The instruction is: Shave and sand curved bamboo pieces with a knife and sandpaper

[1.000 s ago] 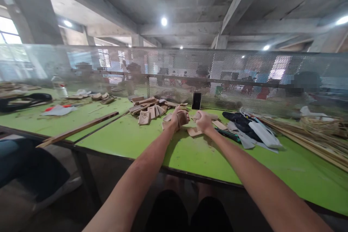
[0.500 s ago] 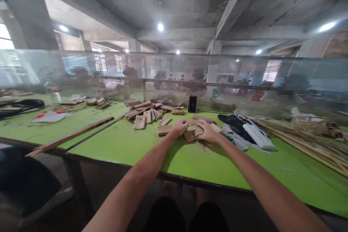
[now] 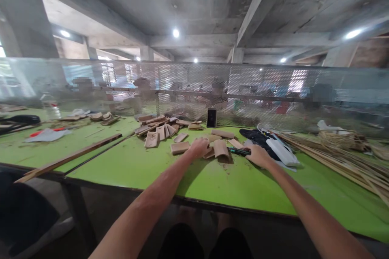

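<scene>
Over the green tabletop, my left hand (image 3: 199, 148) has its fingers curled at a pale curved bamboo piece (image 3: 209, 153); its fingertips are partly hidden. My right hand (image 3: 257, 156) is closed on the near end of a slim black-and-green tool (image 3: 239, 151), whose exact kind I cannot make out. Between the hands lies a wider curved bamboo piece (image 3: 221, 149), free of both. Another piece (image 3: 180, 148) rests left of my left hand, and one more (image 3: 223, 134) lies behind.
A heap of bamboo pieces (image 3: 156, 127) sits at back left. A small black box-like object (image 3: 211, 117) stands before the perforated screen (image 3: 188, 73). To the right are dark cloth (image 3: 253, 134), a white object (image 3: 282, 151) and long strips (image 3: 322, 162). A wooden strip (image 3: 73, 156) lies left.
My right hand has let go of the curved bamboo piece and moved right onto the black-and-green tool. My left hand stays by the bamboo pieces. The view has shifted slightly.
</scene>
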Tool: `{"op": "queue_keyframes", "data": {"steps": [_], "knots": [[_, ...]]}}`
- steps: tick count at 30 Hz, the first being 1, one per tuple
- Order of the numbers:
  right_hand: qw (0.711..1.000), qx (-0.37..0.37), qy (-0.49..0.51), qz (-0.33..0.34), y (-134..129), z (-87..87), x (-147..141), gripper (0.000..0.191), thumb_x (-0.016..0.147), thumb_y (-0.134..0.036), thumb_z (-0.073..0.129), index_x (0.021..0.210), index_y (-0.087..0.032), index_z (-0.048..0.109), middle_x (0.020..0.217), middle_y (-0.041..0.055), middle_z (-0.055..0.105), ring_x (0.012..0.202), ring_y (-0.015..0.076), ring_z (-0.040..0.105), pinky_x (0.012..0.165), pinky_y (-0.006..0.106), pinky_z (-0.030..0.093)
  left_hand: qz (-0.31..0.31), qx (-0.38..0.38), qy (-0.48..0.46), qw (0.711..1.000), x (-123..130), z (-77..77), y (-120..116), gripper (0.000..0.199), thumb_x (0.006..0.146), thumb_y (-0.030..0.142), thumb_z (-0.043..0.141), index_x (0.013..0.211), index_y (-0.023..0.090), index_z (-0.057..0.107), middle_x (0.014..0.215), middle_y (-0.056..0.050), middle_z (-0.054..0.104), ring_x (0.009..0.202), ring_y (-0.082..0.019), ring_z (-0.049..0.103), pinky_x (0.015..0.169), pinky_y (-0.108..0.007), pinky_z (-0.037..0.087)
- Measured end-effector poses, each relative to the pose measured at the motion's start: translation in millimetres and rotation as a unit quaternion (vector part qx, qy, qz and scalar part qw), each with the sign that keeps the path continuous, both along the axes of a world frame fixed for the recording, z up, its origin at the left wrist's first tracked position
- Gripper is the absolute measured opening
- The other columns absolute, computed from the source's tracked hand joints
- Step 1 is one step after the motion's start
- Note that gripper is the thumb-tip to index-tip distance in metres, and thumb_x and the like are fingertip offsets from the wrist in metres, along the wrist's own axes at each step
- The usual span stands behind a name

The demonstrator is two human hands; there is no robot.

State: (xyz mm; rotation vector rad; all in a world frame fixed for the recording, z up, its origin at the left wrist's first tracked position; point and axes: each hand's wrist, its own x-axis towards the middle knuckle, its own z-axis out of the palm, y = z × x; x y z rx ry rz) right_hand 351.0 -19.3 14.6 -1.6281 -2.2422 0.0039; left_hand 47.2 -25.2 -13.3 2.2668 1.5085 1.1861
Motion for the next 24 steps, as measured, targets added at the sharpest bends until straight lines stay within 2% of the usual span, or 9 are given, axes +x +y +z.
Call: {"op": "queue_keyframes", "data": {"steps": [3, 6, 10, 13, 15, 18, 21, 24], "knots": [[0.999, -0.025, -0.020, -0.028, -4.9, 1.3, -6.1, 0.051, 0.073, -0.008, 0.061, 0.119, -0.021, 0.076, 0.125, 0.0156, 0.072, 0.105, 0.0313, 0.072, 0.091, 0.038, 0.051, -0.003, 0.008, 0.009, 1.000, 1.7, -1.8, 0.1, 0.040, 0.072, 0.026, 0.078, 0.051, 0.024, 0.044, 0.069, -0.008, 0.057, 0.105, -0.036, 0.061, 0.105, -0.047, 0.044], [0.996, -0.030, -0.014, -0.085, -10.6, 7.7, -9.4, 0.046, 0.075, -0.007, 0.061, 0.118, -0.015, 0.073, 0.133, 0.0242, 0.062, 0.106, 0.0377, 0.071, 0.090, 0.045, 0.051, -0.001, 0.002, 0.015, 1.000, 6.0, -3.3, -1.6, 0.034, 0.073, 0.027, 0.078, 0.056, 0.024, 0.048, 0.075, -0.010, 0.063, 0.106, -0.038, 0.060, 0.113, -0.055, 0.036], [0.990, -0.019, 0.044, -0.136, -14.8, 16.5, -13.0, 0.034, 0.081, -0.011, 0.060, 0.115, -0.010, 0.066, 0.124, 0.0294, 0.064, 0.113, 0.0450, 0.067, 0.093, 0.056, 0.049, -0.001, -0.009, 0.020, 1.000, 14.0, -3.6, -7.0, 0.017, 0.076, 0.022, 0.075, 0.071, 0.023, 0.058, 0.086, -0.013, 0.068, 0.109, -0.039, 0.059, 0.117, -0.064, 0.024], [0.982, -0.010, 0.126, -0.141, -13.3, 19.2, -23.7, 0.032, 0.083, -0.013, 0.062, 0.115, -0.009, 0.059, 0.111, 0.0304, 0.068, 0.112, 0.0452, 0.067, 0.093, 0.059, 0.048, 0.002, -0.021, 0.013, 1.000, 18.1, -2.0, -10.3, 0.019, 0.076, 0.016, 0.073, 0.069, 0.022, 0.056, 0.082, -0.013, 0.065, 0.112, -0.041, 0.057, 0.115, -0.067, 0.021], [0.974, -0.019, 0.197, -0.109, -11.7, 18.0, -38.4, 0.032, 0.083, -0.015, 0.064, 0.113, -0.011, 0.056, 0.103, 0.0257, 0.071, 0.101, 0.0389, 0.072, 0.088, 0.053, 0.053, 0.005, -0.033, -0.001, 0.999, 19.5, -0.7, -11.7, 0.029, 0.076, 0.016, 0.074, 0.061, 0.022, 0.050, 0.076, -0.012, 0.062, 0.115, -0.042, 0.055, 0.116, -0.068, 0.019], [0.945, -0.073, 0.317, -0.011, -11.9, 11.6, -69.8, 0.026, 0.081, -0.024, 0.068, 0.102, -0.019, 0.053, 0.084, 0.0127, 0.074, 0.070, 0.0259, 0.072, 0.066, 0.038, 0.057, 0.000, -0.048, -0.034, 0.998, 20.1, 0.1, -13.6, 0.037, 0.073, 0.018, 0.078, 0.056, 0.022, 0.045, 0.075, -0.011, 0.060, 0.122, -0.043, 0.050, 0.118, -0.066, 0.015], [0.898, -0.122, 0.414, 0.086, -15.0, 3.7, -98.8, 0.023, 0.082, -0.032, 0.067, 0.095, -0.022, 0.051, 0.075, 0.0070, 0.072, 0.061, 0.0221, 0.069, 0.058, 0.034, 0.058, -0.014, -0.058, -0.078, 0.995, 19.8, -0.1, -15.5, 0.039, 0.069, 0.019, 0.083, 0.056, 0.022, 0.047, 0.078, -0.010, 0.060, 0.125, -0.043, 0.047, 0.120, -0.062, 0.013], [0.863, -0.131, 0.469, 0.135, -16.5, -1.6, -111.7, 0.028, 0.079, -0.037, 0.070, 0.093, -0.023, 0.050, 0.077, 0.0046, 0.071, 0.063, 0.0212, 0.070, 0.057, 0.034, 0.058, -0.034, -0.067, -0.126, 0.989, 19.8, -0.2, -17.1, 0.037, 0.068, 0.018, 0.084, 0.057, 0.022, 0.050, 0.077, -0.010, 0.059, 0.126, -0.043, 0.047, 0.121, -0.057, 0.015]]}}
